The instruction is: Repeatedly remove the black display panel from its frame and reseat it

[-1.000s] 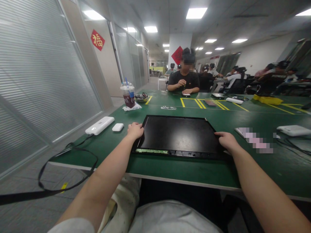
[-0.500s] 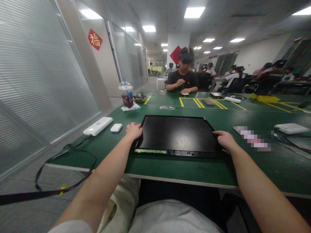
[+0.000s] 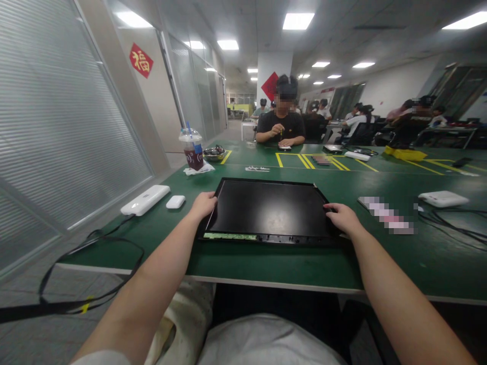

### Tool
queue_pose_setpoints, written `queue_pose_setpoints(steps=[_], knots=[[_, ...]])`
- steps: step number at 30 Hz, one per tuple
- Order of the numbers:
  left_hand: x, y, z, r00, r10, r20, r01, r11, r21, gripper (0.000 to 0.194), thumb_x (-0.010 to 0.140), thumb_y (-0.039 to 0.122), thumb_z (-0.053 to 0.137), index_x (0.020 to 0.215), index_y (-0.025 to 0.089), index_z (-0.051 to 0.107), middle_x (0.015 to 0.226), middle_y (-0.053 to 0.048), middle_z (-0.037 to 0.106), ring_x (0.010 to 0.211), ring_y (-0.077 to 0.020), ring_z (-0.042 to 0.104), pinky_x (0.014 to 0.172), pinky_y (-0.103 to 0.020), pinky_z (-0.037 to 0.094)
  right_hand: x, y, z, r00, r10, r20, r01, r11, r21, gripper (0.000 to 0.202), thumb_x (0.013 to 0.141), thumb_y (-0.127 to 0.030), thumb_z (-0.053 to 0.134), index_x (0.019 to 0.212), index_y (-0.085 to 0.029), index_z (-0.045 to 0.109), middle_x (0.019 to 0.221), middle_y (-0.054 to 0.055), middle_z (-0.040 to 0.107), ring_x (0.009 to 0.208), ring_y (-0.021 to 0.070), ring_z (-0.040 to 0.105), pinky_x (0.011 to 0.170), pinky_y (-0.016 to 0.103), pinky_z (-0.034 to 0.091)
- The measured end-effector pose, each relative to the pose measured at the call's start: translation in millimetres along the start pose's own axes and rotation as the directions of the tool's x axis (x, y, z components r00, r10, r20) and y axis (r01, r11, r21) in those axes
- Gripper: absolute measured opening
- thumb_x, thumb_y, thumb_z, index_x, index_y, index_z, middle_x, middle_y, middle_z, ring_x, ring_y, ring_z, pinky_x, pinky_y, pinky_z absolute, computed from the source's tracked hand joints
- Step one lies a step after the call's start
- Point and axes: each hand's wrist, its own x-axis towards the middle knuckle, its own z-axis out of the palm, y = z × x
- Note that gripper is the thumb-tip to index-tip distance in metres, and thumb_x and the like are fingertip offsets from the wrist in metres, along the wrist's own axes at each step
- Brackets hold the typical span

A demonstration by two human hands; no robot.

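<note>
A black flat screen panel (image 3: 272, 208) lies face up on the green table (image 3: 281, 266), with a green circuit strip (image 3: 230, 236) along the left part of its near edge. My left hand (image 3: 204, 205) grips the panel's left edge, fingers closed round the rim. At the right edge, my right hand (image 3: 342, 217) holds the frame between thumb and fingers. The undersides of both grips are hidden.
To the left are a white power bank (image 3: 146, 199), a small white case (image 3: 175, 202) and a lidded drink cup (image 3: 192, 149). On the right lie a blurred phone-like item (image 3: 386, 214) and another white device (image 3: 443, 198). Across the table sits a person (image 3: 280, 124).
The whole view has shifted slightly, so things appear further left. Both hands still hold the panel's sides; the fingers of my right hand look a little more spread.
</note>
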Motion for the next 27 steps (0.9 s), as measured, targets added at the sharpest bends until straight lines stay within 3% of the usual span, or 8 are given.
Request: queue_pose_setpoints(steps=[4,11,16,21,27], knots=[[-0.7,3.9,-1.6,0.991,-0.132,0.006,0.128,0.945,-0.302,0.030,0.082,0.018,0.064,0.107,0.021,0.082,0.090,-0.007,0.081,0.088,-0.0268,0.076,0.079,-0.031,0.058,-0.4,-0.6,-0.8,1.000,0.007,0.001,-0.007,1.000,-0.002,0.041,0.079,-0.020,0.060,0.116,-0.023,0.078,0.118,0.009,0.076,0.110,0.0280,0.070,0.099,0.039,0.053],[-2.6,10.8,-0.3,0.953,-0.283,0.107,0.285,0.717,-0.636,0.046,0.082,0.012,0.068,0.128,0.014,0.073,0.066,-0.004,0.075,0.053,-0.0188,0.069,0.058,-0.029,0.058,1.1,1.2,-0.1,1.000,0.003,0.004,-0.003,1.000,-0.017,0.039,0.080,-0.020,0.059,0.114,-0.023,0.078,0.119,0.009,0.076,0.113,0.0278,0.069,0.100,0.039,0.053],[-1.6,16.5,-2.5,0.932,-0.304,0.198,0.349,0.604,-0.716,0.043,0.085,0.009,0.065,0.126,0.016,0.073,0.058,0.000,0.071,0.047,-0.0176,0.066,0.052,-0.027,0.057,2.2,1.1,0.3,1.000,-0.008,0.008,0.008,1.000,-0.027,0.040,0.080,-0.019,0.059,0.116,-0.022,0.078,0.121,0.009,0.075,0.114,0.0282,0.068,0.102,0.041,0.052],[-3.1,19.3,-2.5,0.921,-0.287,0.264,0.385,0.557,-0.736,0.041,0.085,0.010,0.069,0.125,0.013,0.073,0.068,-0.005,0.077,0.045,-0.0169,0.066,0.051,-0.027,0.056,1.9,1.5,0.8,1.000,-0.009,0.003,0.009,0.999,-0.036,0.040,0.081,-0.019,0.058,0.116,-0.023,0.077,0.122,0.009,0.075,0.115,0.0281,0.068,0.104,0.041,0.051],[-5.4,20.7,-4.1,0.920,-0.291,0.263,0.386,0.547,-0.743,0.073,0.085,0.008,0.073,0.153,0.020,0.049,0.078,-0.004,0.079,0.047,-0.0145,0.066,0.051,-0.025,0.056,1.6,2.1,0.9,1.000,-0.015,0.003,0.015,0.999,-0.043,0.042,0.082,-0.019,0.056,0.118,-0.021,0.077,0.125,0.010,0.074,0.115,0.0278,0.068,0.103,0.039,0.052]])
